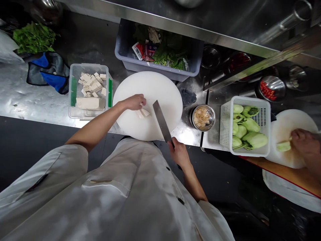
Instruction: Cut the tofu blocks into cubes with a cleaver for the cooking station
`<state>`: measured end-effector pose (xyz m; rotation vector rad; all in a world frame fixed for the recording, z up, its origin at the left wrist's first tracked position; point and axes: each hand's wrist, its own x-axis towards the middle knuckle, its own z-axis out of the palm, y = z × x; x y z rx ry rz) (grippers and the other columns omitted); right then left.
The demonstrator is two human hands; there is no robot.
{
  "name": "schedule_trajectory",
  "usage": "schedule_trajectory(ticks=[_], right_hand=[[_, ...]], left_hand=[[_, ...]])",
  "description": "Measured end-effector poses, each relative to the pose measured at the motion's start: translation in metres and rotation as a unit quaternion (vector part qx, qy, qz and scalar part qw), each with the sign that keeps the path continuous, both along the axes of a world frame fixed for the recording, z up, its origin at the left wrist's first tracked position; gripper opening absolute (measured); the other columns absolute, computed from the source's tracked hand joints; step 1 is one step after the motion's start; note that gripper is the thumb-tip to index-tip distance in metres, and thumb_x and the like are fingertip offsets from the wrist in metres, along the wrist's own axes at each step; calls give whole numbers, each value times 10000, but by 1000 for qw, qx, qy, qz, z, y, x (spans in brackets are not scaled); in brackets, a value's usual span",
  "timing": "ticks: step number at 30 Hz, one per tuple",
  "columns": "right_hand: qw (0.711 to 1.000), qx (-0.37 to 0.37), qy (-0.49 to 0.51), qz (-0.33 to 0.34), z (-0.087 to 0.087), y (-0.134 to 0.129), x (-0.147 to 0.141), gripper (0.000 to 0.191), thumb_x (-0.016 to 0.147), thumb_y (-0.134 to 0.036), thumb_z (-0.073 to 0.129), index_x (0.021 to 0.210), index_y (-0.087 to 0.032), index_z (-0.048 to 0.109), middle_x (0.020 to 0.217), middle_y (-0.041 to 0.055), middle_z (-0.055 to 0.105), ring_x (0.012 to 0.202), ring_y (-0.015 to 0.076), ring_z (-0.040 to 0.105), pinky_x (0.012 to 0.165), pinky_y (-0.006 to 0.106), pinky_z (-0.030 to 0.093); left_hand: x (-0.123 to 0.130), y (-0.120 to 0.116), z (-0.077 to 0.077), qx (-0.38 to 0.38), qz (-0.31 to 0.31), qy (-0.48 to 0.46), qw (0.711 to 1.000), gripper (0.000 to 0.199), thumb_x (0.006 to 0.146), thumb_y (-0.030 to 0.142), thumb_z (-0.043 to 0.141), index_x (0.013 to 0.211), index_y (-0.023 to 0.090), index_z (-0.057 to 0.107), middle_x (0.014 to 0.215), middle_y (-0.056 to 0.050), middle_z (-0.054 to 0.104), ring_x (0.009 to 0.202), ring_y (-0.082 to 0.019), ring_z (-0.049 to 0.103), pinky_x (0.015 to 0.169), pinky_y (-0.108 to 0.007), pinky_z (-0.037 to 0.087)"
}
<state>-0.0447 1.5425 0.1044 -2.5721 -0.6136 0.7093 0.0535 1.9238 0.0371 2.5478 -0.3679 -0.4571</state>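
White pieces of food (143, 113) lie on a round white cutting board (150, 85). My left hand (135, 101) is over the board at their upper left edge, fingers curled and pressed together; whether something is pinched in them is too small to tell. In my right hand (179, 153) is the handle of a cleaver (162, 121), its blade angled over the board's right half, apart from the pieces. A clear container (108, 72) left of the board holds white cubes (93, 83) and a larger white block (87, 103).
A grey bin (155, 68) with greens and packets stands behind the board. To the right are a metal bowl (203, 117), a white basket (250, 152) of green vegetables, and another person's hand (304, 142) at a second board (296, 117). A metal shelf edge (160, 20) crosses above.
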Motion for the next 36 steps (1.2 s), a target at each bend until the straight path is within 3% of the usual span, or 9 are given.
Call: schedule_trajectory(ticks=[3,5,7,9,12,16,26,31,36], right_hand=[[1000,4,-4,-14,-2,-2,-1,261,1016,-401,343,894,-225,492,643,39,590,596,218,560,594,301,236],[1000,-4,-8,-17,-2,-3,-2,267,1021,-399,341,905,-217,498,647,40,594,598,219,568,596,300,237],[1000,-24,-9,-11,0,-4,-3,264,1031,-383,350,937,-203,519,654,41,609,607,220,586,600,298,242],[998,-54,-7,8,5,-2,-3,256,1048,-354,359,975,-189,541,682,50,638,630,220,611,601,296,244],[993,-101,-12,56,16,5,-1,231,1073,-303,371,1035,-177,561,817,83,706,717,223,659,601,297,245],[981,-152,-25,117,30,16,8,213,1093,-285,381,1121,-176,562,948,97,731,810,227,687,617,291,279],[968,-181,-35,172,17,30,27,241,1100,-272,368,1170,-168,574,969,102,733,862,228,690,647,292,337],[980,-136,-138,37,-25,16,27,304,1093,-332,365,1062,-160,613,951,115,705,739,198,648,599,280,312],[978,-25,-192,-81,-61,4,32,283,1049,-279,372,946,-148,601,794,109,673,661,196,597,597,280,342]], left_hand=[[44,14,21,-54,113,-50,991,92,837,235,676,924,208,689,932,-26,646,908,-205,617,844,-331,471],[66,20,40,-74,247,-177,950,76,936,276,651,975,211,656,961,-26,634,967,-196,592,889,-354,453],[64,16,51,-63,308,-277,908,105,980,302,634,1019,205,624,1018,-45,616,1033,-207,562,931,-386,436],[35,0,47,-35,250,-288,924,139,951,305,664,1015,191,616,1043,-68,611,1043,-238,557,933,-416,437],[-37,-34,17,9,137,-241,961,141,941,294,625,1025,187,659,1088,-107,637,1056,-296,558,899,-455,431],[-96,-65,-21,43,171,-214,961,215,983,285,536,1088,196,701,1139,-158,644,1113,-333,523,898,-491,394],[-89,-67,-17,64,163,-184,967,257,958,291,541,1134,203,707,1216,-160,624,1140,-339,508,902,-500,372],[-72,-59,-3,93,75,-123,985,396,859,220,594,1249,187,656,1179,-154,637,1136,-346,529,903,-503,385],[-41,-59,3,128,14,-71,989,266,876,219,590,1113,192,706,1134,-135,636,1102,-322,570,913,-449,445]])
